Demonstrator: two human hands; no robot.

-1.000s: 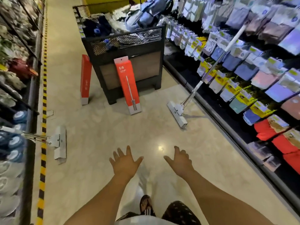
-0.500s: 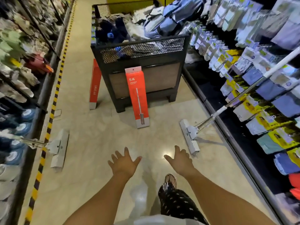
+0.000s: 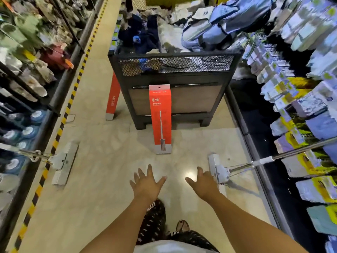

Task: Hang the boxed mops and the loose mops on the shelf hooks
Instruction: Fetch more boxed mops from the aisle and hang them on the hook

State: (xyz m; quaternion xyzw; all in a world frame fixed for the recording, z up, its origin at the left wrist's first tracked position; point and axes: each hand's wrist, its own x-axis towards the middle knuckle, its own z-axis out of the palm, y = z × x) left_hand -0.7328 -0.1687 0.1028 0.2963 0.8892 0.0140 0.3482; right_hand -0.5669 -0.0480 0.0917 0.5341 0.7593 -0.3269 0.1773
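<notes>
There are two tall red cardboard mop boxes by the black metal mesh bin (image 3: 173, 79): front box (image 3: 160, 119), left-side box (image 3: 113, 99). Two white flat-headed loose mops are before it: left mop (image 3: 63, 162), right mop (image 3: 221, 173).

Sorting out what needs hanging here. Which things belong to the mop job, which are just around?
Job: front red box; side red box; left loose mop; right loose mop.
Just around: mesh bin; packets on right shelf.
</notes>
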